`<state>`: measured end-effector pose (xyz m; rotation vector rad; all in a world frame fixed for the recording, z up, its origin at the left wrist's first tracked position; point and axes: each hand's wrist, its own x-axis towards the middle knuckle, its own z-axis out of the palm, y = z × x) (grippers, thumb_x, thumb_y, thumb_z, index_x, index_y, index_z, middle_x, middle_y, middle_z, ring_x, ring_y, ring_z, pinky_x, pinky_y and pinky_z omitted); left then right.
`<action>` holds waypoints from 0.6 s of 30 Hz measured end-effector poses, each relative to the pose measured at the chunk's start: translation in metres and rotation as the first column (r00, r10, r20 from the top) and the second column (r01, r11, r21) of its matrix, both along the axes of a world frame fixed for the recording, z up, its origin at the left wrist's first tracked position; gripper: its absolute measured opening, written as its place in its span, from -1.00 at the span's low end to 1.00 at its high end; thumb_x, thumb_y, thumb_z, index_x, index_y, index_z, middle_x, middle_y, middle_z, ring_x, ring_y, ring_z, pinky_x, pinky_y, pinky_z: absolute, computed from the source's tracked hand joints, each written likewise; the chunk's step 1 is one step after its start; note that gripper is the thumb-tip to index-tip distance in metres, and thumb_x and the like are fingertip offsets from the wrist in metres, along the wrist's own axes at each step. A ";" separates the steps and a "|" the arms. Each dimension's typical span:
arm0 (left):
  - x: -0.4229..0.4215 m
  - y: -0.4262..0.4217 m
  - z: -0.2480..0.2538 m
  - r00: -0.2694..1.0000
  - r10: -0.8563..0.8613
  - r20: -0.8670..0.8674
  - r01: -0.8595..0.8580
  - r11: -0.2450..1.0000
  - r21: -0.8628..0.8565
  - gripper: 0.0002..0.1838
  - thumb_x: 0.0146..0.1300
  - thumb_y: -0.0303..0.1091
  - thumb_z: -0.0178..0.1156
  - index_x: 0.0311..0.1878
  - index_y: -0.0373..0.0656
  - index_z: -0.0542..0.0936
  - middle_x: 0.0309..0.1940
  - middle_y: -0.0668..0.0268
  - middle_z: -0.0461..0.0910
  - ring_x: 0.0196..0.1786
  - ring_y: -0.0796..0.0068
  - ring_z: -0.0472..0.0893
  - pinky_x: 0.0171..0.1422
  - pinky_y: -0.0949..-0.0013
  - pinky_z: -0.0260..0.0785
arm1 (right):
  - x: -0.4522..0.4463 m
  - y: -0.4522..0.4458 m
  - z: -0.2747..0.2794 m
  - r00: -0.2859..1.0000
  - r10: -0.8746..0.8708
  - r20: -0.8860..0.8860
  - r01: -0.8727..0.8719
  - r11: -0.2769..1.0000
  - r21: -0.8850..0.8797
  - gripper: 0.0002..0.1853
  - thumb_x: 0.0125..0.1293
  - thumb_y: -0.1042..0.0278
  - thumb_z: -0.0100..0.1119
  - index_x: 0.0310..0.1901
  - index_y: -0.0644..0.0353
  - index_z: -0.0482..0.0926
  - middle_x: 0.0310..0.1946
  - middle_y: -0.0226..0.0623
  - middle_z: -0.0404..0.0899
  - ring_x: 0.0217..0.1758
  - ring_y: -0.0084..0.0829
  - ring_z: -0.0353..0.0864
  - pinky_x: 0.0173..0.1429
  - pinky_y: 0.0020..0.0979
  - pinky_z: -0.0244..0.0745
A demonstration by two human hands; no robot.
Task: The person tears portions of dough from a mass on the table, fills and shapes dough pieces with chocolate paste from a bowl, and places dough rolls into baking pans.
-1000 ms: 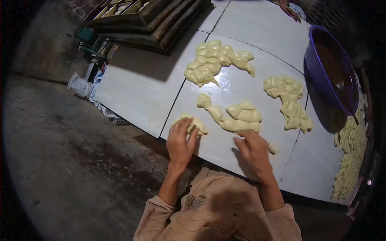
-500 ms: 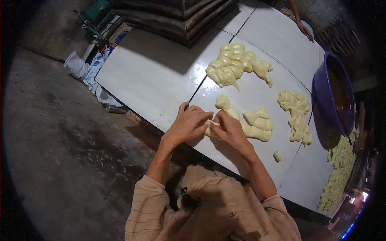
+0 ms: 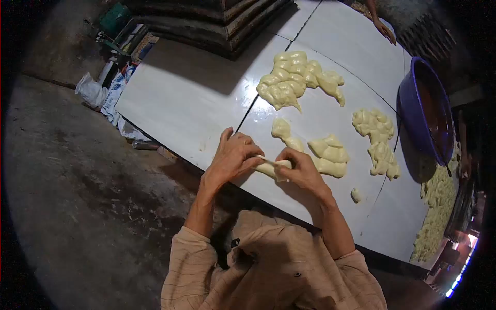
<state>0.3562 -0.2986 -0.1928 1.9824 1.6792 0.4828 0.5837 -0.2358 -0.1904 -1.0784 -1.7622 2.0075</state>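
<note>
Near the table's front edge, a pale dough piece (image 3: 268, 169) is between my two hands. My left hand (image 3: 236, 157) pinches its left end, with the fingers bent. My right hand (image 3: 301, 169) grips the other end between thumb and fingers. Just behind my right hand lies a pale yellow dough mass (image 3: 330, 155), with a narrower dough strip (image 3: 284, 132) to its left. A small dough lump (image 3: 356, 195) rests to the right of my right hand.
Larger dough masses lie farther back (image 3: 294, 77) and at the right (image 3: 378, 142). A purple basin (image 3: 413, 108) with brown contents stands at the right, above many dough pieces (image 3: 436, 212). Stacked dark trays (image 3: 227, 31) stand at the back left. Another person's hand (image 3: 385, 32) rests at the far edge.
My hands, apart one second ago, have come together on the dough piece at the front edge. My right hand has moved left, away from the dough mass. The camera view has shifted.
</note>
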 end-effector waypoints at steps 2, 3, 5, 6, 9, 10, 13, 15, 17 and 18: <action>-0.005 -0.003 -0.006 0.998 0.061 -0.020 -0.060 0.998 0.032 -0.79 0.23 -0.15 0.28 -0.19 -0.01 0.74 -0.23 0.33 0.61 0.07 0.25 0.53 0.46 -0.20 -0.03 | 0.018 -0.005 -0.011 0.991 -0.134 -0.009 0.132 0.985 -0.113 -0.84 0.24 0.48 0.20 -0.17 0.31 0.54 -0.39 -0.48 0.51 -0.34 -0.62 0.47 -0.23 -0.55 0.39; -0.007 -0.004 -0.008 0.995 0.093 -0.029 -0.092 0.995 0.049 -0.79 0.23 -0.14 0.28 -0.19 -0.01 0.73 -0.22 0.32 0.60 0.08 0.25 0.52 0.45 -0.18 -0.02 | 0.025 -0.006 -0.011 0.980 -0.199 -0.008 0.195 0.966 -0.169 -0.84 0.23 0.50 0.20 -0.16 0.30 0.54 -0.38 -0.47 0.52 -0.33 -0.61 0.48 -0.22 -0.55 0.39; -0.006 -0.006 -0.008 0.994 0.108 -0.006 -0.107 0.994 0.034 -0.78 0.23 -0.16 0.26 -0.15 -0.01 0.73 -0.19 0.31 0.61 0.09 0.22 0.51 0.45 -0.17 -0.03 | 0.033 -0.011 -0.008 0.990 -0.142 0.022 0.143 0.988 -0.054 -0.73 0.22 0.40 0.30 -0.08 0.29 0.52 -0.28 -0.36 0.53 -0.21 -0.51 0.54 -0.14 -0.46 0.45; -0.004 -0.006 -0.008 0.994 0.108 0.004 -0.108 0.993 0.042 -0.78 0.23 -0.17 0.26 -0.14 -0.02 0.73 -0.18 0.30 0.61 0.10 0.22 0.50 0.45 -0.18 -0.04 | 0.031 -0.015 -0.006 0.994 -0.102 0.045 0.097 0.990 0.103 -0.68 0.19 0.36 0.34 -0.07 0.29 0.51 -0.26 -0.29 0.53 -0.18 -0.43 0.56 -0.11 -0.40 0.47; 0.000 -0.003 0.006 0.994 0.093 0.050 -0.085 0.987 -0.136 -0.48 0.13 -0.13 0.33 0.19 0.03 0.59 0.12 0.23 0.54 0.32 0.17 0.41 0.53 -0.36 -0.23 | 0.018 -0.026 0.027 0.975 -0.021 0.221 -0.089 0.875 0.476 -0.58 0.18 0.35 0.37 0.02 0.28 0.47 -0.08 -0.03 0.54 0.06 0.00 0.54 0.08 -0.18 0.46; 0.003 -0.004 0.010 0.992 0.097 0.085 -0.085 0.987 -0.139 -0.39 0.10 -0.12 0.36 0.27 0.04 0.54 0.21 0.22 0.50 0.38 0.15 0.37 0.53 -0.41 -0.29 | 0.019 -0.030 0.018 0.967 -0.025 0.253 -0.122 0.829 0.546 -0.60 0.20 0.37 0.33 0.04 0.26 0.46 -0.10 -0.02 0.55 0.02 0.02 0.55 0.07 -0.15 0.47; 0.013 -0.012 0.012 0.999 0.034 -0.029 -0.036 0.997 -0.071 -0.13 0.00 -0.05 0.44 0.44 0.09 0.37 0.43 0.20 0.32 0.54 0.05 0.17 0.52 -0.54 -0.42 | 0.025 -0.029 0.004 0.949 -0.040 0.311 -0.138 0.838 0.527 -0.61 0.24 0.45 0.22 0.10 0.23 0.45 -0.14 -0.10 0.57 -0.10 -0.17 0.59 0.00 -0.26 0.50; 0.032 -0.015 0.016 0.993 0.001 -0.119 0.000 1.000 0.008 -0.15 0.00 -0.03 0.45 0.42 0.07 0.40 0.43 0.20 0.33 0.55 0.03 0.16 0.52 -0.54 -0.41 | 0.025 -0.029 0.004 0.966 -0.075 0.247 -0.031 0.917 0.398 -0.61 0.26 0.46 0.16 0.14 0.20 0.45 -0.16 -0.12 0.60 -0.14 -0.25 0.63 -0.02 -0.31 0.52; 0.047 -0.017 0.012 0.998 -0.054 -0.039 0.056 0.997 0.047 -0.42 0.12 -0.02 0.40 0.22 0.02 0.58 0.32 0.26 0.44 0.51 0.10 0.23 0.53 -0.52 -0.39 | 0.024 -0.031 0.005 0.980 -0.175 0.099 0.153 0.969 0.195 -0.60 0.28 0.43 0.12 0.16 0.15 0.44 -0.19 -0.06 0.63 -0.15 -0.21 0.67 0.01 -0.26 0.52; 0.053 -0.017 0.006 0.999 -0.040 -0.023 0.042 0.997 0.064 -0.53 0.16 -0.07 0.37 0.12 0.01 0.62 0.21 0.32 0.51 0.46 0.15 0.30 0.53 -0.51 -0.36 | 0.024 -0.029 0.000 0.982 -0.179 0.065 0.163 0.966 0.201 -0.58 0.31 0.40 0.16 0.20 0.17 0.44 -0.15 -0.16 0.65 -0.12 -0.43 0.64 -0.01 -0.37 0.52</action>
